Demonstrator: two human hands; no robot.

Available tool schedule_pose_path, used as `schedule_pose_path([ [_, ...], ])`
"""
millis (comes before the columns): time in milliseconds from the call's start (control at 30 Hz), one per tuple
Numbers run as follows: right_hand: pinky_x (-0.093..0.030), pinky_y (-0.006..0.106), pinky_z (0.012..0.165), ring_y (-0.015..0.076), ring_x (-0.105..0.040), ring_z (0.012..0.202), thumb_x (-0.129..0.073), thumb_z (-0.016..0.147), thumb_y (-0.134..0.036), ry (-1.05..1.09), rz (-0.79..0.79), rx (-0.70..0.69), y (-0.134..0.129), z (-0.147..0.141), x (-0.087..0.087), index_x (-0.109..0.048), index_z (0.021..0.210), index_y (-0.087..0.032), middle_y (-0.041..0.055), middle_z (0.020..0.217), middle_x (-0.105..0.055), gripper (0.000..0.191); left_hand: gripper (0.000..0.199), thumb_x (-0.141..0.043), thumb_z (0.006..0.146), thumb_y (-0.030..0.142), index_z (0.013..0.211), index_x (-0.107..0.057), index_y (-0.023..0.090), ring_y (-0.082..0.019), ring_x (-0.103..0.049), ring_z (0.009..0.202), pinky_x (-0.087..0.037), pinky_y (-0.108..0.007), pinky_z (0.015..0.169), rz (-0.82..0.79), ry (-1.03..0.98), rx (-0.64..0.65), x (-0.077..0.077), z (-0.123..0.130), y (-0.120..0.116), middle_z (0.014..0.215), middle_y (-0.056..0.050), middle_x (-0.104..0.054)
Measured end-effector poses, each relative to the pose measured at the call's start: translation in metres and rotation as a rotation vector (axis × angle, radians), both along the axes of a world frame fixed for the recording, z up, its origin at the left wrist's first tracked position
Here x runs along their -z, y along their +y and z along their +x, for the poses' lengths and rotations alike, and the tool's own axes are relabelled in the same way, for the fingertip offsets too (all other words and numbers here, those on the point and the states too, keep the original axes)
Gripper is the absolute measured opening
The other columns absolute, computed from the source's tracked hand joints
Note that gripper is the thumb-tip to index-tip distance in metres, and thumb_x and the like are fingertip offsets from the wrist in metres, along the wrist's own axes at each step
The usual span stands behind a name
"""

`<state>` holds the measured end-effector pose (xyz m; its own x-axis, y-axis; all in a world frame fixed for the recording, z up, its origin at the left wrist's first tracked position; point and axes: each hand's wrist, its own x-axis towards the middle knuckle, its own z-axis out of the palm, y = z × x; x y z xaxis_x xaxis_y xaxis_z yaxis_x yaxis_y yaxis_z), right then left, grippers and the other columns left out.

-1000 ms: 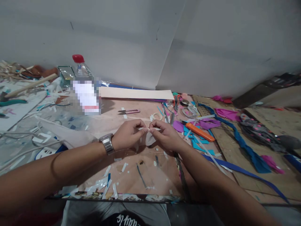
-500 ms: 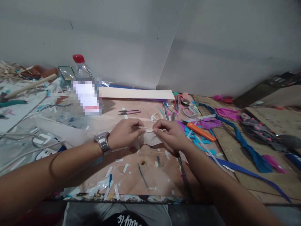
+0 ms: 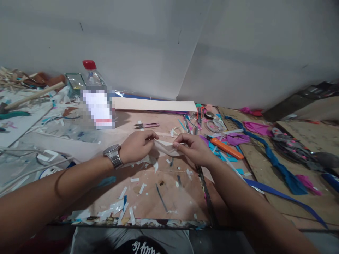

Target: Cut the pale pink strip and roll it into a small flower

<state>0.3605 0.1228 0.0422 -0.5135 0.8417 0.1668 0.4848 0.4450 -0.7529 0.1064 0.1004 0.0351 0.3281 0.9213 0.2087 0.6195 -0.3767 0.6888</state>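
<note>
1. Through the head camera, my only view, I am seeing the left hand (image 3: pixel 135 146) and the right hand (image 3: pixel 196 150) standing a little apart, with a thin white piece (image 3: pixel 166 149) spanning the gap between them.
2. The right hand is pinching one end between thumb and forefinger. The left hand is curling over the other end — its grip is looking closed, though I am not seeing the full contact at its fingertips.
3. The spacing is what is changing: a second ago the thumbs were meeting over the piece, and half a second ago a narrow pale edge was showing between them. Now the left hand is sitting slightly farther out, and the piece is showing a broader face with a slanting crease.
4. For the work in hand, I am judging that more of the piece is being drawn out between the two grips — leaving its middle unsupported.
5. The piece is appearing just above the tabletop (image 3: pixel 185 203). Snips (image 3: pixel 146 125) are lying beyond the left hand, a tape roll (image 3: pixel 175 130) just beyond the right, and an orange cutter (image 3: pixel 226 147) beside it; all three are staying put.
</note>
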Motion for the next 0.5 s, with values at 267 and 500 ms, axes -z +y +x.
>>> schedule_pose_path([
  [267, -0.046, 0.03, 0.071, 0.0192, -0.066, 0.078, -0.061, 0.098, -0.034, -0.069, 0.221, -0.084, -0.016, -0.008, -0.003, -0.07, 0.09, -0.021, 0.0053, 0.085, -0.072, 0.018, 0.029, -0.053, 0.099, 0.04, 0.099, -0.074, 0.02, -0.019, -0.069, 0.084, -0.05, -0.031, 0.078, -0.062, -0.135, 0.255, -0.005, 0.007, -0.007, 0.093, -0.004, -0.077],
  [500, -0.048, 0.03, 0.073, 0.0184, -0.067, 0.08, -0.062, 0.098, -0.033, -0.058, 0.241, -0.117, -0.021, -0.012, -0.003, -0.07, 0.093, -0.02, 0.0053, 0.088, -0.073, 0.016, 0.023, -0.06, 0.095, 0.038, 0.09, -0.073, 0.019, -0.017, -0.068, 0.08, -0.049, -0.029, 0.075, -0.11, -0.193, 0.238, -0.003, 0.011, -0.011, 0.086, -0.002, -0.075],
])
